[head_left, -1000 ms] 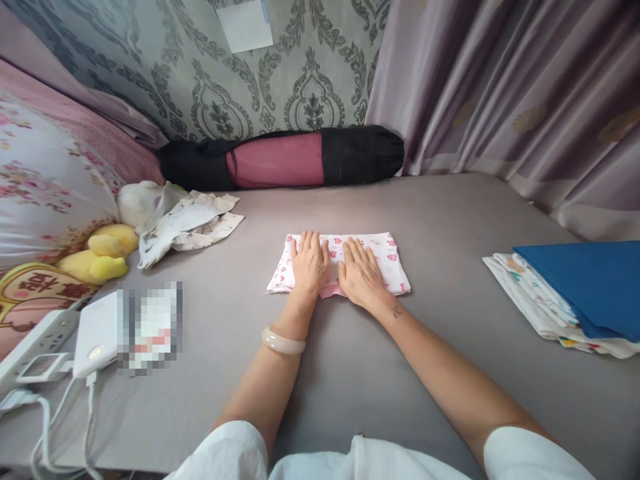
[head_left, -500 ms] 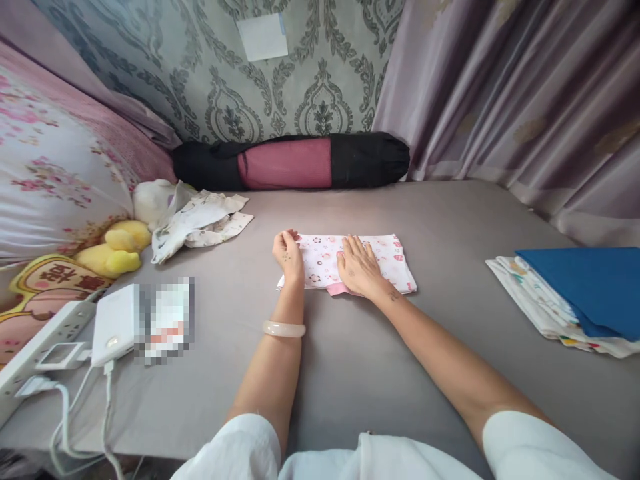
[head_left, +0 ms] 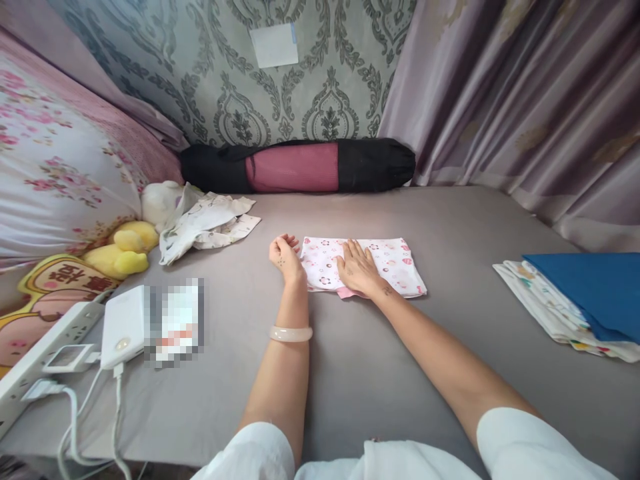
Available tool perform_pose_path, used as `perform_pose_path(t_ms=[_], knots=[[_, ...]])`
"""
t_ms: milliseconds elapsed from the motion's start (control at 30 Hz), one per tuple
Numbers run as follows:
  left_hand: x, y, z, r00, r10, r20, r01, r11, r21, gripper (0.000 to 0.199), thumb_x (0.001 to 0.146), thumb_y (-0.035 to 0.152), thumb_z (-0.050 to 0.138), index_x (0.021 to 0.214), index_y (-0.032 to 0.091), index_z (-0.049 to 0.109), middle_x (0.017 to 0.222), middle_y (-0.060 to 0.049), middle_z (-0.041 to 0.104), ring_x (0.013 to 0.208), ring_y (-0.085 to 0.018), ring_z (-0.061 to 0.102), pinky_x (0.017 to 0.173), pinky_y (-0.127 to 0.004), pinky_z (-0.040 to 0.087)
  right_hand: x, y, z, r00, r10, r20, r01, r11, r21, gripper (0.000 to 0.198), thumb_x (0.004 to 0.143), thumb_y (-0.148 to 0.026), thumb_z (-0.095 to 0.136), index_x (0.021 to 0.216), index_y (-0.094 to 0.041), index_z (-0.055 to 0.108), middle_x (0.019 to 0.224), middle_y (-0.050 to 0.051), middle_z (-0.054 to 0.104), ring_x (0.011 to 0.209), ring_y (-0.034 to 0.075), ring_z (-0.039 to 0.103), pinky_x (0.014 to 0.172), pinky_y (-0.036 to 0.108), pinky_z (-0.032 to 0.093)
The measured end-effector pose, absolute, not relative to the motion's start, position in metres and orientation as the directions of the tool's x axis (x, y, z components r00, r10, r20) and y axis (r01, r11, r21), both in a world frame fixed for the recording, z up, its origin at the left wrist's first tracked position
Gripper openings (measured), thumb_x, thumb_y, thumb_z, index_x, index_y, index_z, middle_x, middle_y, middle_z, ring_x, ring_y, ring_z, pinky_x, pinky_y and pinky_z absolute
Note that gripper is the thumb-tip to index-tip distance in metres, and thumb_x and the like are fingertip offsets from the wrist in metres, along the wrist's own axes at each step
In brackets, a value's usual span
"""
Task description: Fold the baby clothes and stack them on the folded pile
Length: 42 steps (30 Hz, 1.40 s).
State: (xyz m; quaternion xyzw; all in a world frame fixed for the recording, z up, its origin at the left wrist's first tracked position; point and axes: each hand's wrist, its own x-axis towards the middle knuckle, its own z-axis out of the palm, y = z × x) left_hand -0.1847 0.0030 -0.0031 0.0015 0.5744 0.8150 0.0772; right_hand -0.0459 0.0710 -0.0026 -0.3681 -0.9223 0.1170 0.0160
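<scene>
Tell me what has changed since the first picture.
The left hand has left the top of the folded cloth, moving left to just beside its left edge, turned sideways with fingers curled. The right hand stays flat on the cloth. The blue fabric and long bag look undisturbed.

Here's bed point(head_left: 375, 393), grey sheet stretched smooth. Near centre: folded white cloth with pink print point(head_left: 395, 267), lying flat. Over right, stack of white printed cloths point(head_left: 533, 307), blue cloth point(head_left: 590, 287) on top. Far edge, long black-and-pink bag point(head_left: 295, 167) stretched sideways. Across left: crumpled pale cloth point(head_left: 203, 230), yellow plush point(head_left: 120, 253) just beside. Closer in, power strip point(head_left: 37, 363), white box point(head_left: 125, 320) with cable point(head_left: 119, 407) plugged in, pixelated item point(head_left: 180, 317) next to it.
</scene>
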Motion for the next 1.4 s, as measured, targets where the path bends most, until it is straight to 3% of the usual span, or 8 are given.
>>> perform_pose_path(t_ms=[433, 600, 1400], knots=[[-0.192, -0.005, 0.005, -0.975, 0.061, -0.214, -0.219, -0.440, 0.871, 0.015, 0.084, 0.022, 0.043, 0.083, 0.016, 0.056, 0.078, -0.002, 0.063, 0.064, -0.009, 0.062, 0.062, -0.021, 0.043, -0.072, 0.059, -0.013, -0.731, 0.682, 0.027, 0.662, 0.718, -0.216, 0.062, 0.098, -0.036, 0.019, 0.150, -0.002, 0.028, 0.158, 0.014, 0.024, 0.147, 0.024, 0.018, 0.119, 0.043, 0.007], [-0.195, -0.005, 0.005, -0.974, 0.068, -0.218, -0.224, -0.463, 0.858, 0.014, 0.083, 0.022, 0.043, 0.083, 0.016, 0.056, 0.078, -0.001, 0.062, 0.063, -0.008, 0.061, 0.060, -0.020, 0.042, -0.079, 0.057, -0.007, -0.725, 0.689, -0.015, 0.671, 0.700, -0.244, 0.063, 0.098, -0.036, 0.018, 0.150, -0.001, 0.028, 0.158, 0.015, 0.023, 0.147, 0.026, 0.017, 0.118, 0.045, 0.008], [-0.206, -0.012, 0.006, -0.968, 0.017, -0.250, -0.224, -0.503, 0.835, 0.014, 0.081, 0.021, 0.044, 0.083, 0.017, 0.057, 0.077, 0.000, 0.062, 0.062, -0.009, 0.061, 0.061, -0.021, 0.042, -0.123, 0.031, -0.009, -0.774, 0.628, 0.078, 0.591, 0.762, -0.266, 0.058, 0.097, -0.029, 0.025, 0.147, -0.002, 0.034, 0.155, 0.015, 0.032, 0.144, 0.025, 0.025, 0.118, 0.040, 0.013]])
